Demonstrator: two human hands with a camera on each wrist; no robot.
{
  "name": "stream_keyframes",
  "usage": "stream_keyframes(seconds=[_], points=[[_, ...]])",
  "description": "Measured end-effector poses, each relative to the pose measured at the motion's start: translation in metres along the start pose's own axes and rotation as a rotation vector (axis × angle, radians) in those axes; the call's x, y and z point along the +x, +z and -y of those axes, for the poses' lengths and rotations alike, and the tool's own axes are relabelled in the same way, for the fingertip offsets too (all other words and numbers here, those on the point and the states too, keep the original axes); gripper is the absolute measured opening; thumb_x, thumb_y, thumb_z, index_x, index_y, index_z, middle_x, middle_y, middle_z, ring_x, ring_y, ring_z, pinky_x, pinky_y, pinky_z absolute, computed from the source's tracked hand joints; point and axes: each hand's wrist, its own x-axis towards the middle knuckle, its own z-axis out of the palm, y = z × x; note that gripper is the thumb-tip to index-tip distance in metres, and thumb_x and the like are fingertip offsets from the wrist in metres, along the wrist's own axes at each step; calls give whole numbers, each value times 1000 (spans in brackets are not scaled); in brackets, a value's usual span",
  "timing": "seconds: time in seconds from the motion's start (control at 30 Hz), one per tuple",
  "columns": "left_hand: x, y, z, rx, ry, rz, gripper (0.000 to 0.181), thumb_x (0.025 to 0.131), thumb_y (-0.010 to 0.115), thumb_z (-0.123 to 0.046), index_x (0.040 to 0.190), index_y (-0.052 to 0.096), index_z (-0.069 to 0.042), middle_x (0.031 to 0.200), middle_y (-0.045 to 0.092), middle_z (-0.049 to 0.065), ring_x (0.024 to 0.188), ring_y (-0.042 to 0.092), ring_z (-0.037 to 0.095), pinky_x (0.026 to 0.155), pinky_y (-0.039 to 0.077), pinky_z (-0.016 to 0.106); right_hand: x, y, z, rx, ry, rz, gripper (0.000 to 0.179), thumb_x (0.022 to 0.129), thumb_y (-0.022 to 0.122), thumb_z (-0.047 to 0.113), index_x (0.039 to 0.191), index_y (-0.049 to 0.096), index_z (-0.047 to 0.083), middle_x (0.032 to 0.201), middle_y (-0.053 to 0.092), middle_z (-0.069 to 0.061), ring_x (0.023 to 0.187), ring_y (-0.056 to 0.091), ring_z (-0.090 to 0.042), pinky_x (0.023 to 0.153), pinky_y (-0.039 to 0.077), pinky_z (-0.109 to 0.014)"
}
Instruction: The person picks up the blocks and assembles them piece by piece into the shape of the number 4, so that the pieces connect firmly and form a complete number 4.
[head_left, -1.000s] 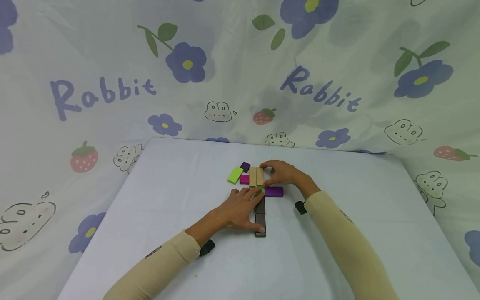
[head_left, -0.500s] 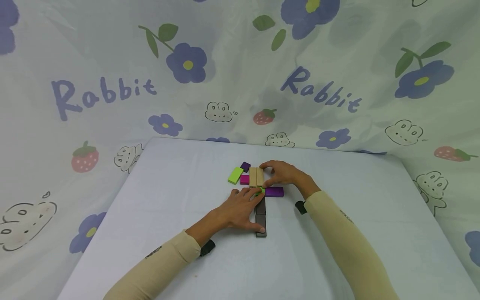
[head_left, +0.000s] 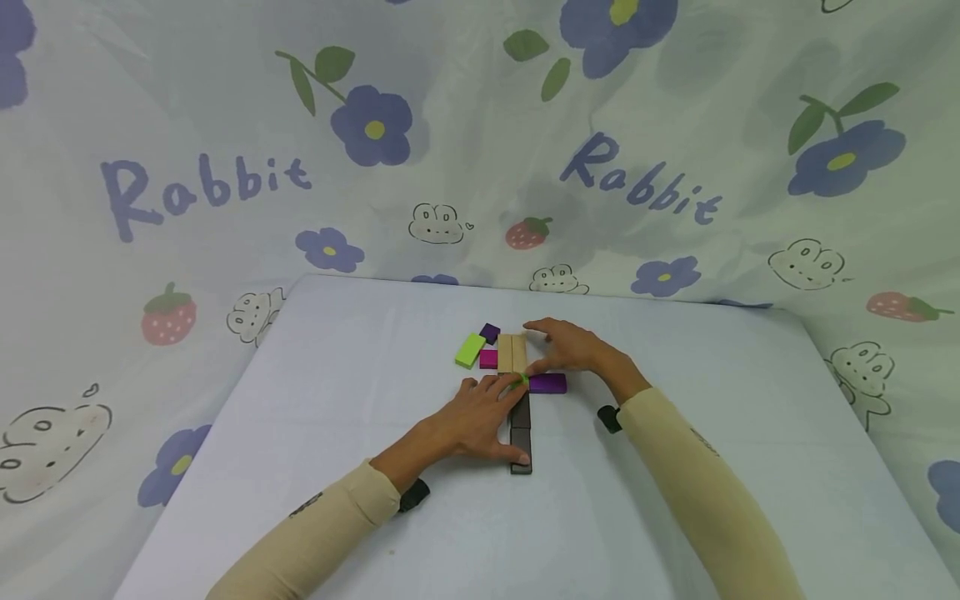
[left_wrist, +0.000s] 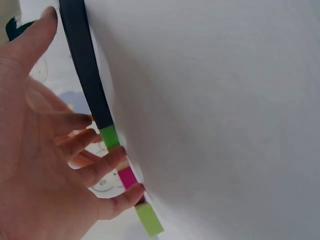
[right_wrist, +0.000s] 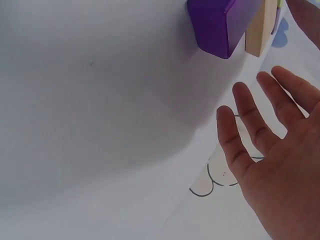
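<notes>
In the head view my left hand (head_left: 472, 421) spreads over a row of dark block pieces (head_left: 521, 442), its thumb on the near end and its fingers by a bright green block (left_wrist: 109, 136). Its fingers partly hide that green block. Two tan wooden blocks (head_left: 512, 353) lie side by side at the far end of the row. My right hand (head_left: 573, 346) is just right of them, thumb by their near end and index finger near the far corner. The right wrist view shows its fingers extended with nothing in them. A purple block (head_left: 548, 383) lies below this hand.
Left of the tan blocks lie a magenta block (head_left: 488, 359), a lime block (head_left: 470, 350) and a dark purple piece (head_left: 490, 333). The white table (head_left: 337, 358) meets a flower-and-rabbit print curtain (head_left: 480, 150) behind. Each wrist carries a black camera (head_left: 611, 418).
My right hand has released the right tan block; its index finger has lifted off the far end and the wrist has shifted slightly right. My left hand has stayed in place.
</notes>
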Motion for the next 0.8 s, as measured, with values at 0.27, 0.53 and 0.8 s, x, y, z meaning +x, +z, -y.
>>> stream_keyframes(seconds=[0.27, 0.53, 0.8], points=[[-5, 0, 10, -128, -11, 1, 111, 80, 68, -75, 159, 29, -7, 163, 25, 10, 147, 31, 29, 115, 31, 54, -24, 6, 2, -57, -95, -24, 108, 77, 85, 54, 159, 31, 9, 162, 33, -11, 149, 29, -35, 116, 28, -57], [-11, 3, 19, -209, -22, 16, 113, 79, 71, -72, 161, 26, -8, 166, 20, 9, 147, 31, 30, 118, 30, 44, -43, 31, 15, -156, -186, 7, 141, 62, 82, 75, 162, 13, 4, 169, 7, -12, 155, 3, -29, 122, 9, -53], [-12, 2, 20, -227, -2, 17, 111, 81, 74, -67, 160, 26, -4, 165, 21, 11, 148, 29, 29, 118, 29, 46, -52, 43, 21, -269, -230, 22, 144, 62, 80, 78, 161, 9, 1, 169, 4, -16, 155, 1, -31, 122, 3, -55]])
